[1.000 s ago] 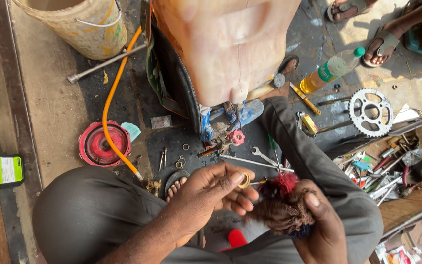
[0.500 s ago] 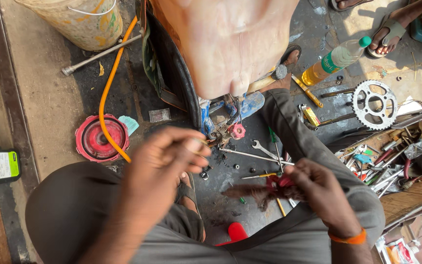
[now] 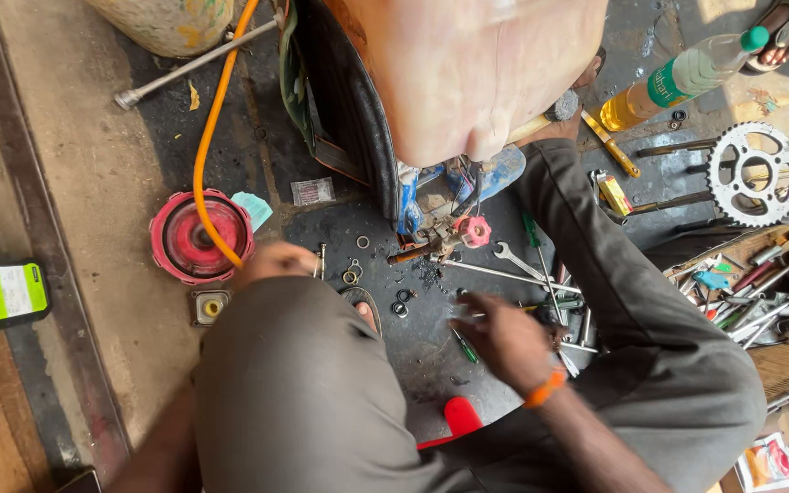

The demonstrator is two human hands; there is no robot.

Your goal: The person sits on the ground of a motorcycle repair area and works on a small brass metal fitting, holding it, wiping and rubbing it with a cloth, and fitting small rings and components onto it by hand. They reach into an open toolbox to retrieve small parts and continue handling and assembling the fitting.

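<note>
Item: floor-level repair spot. We are reaching our right hand (image 3: 504, 340) over loose tools, a spanner (image 3: 515, 259) just beyond it; its grip is blurring, so we cannot tell if it is closing on anything. Our left hand (image 3: 271, 260) is showing past the knee beside the red round cap (image 3: 195, 239), grip hidden. Rings (image 3: 352, 274) are lying between both hands. A dark floor patch (image 3: 417, 361) is staying open between our legs.
</note>
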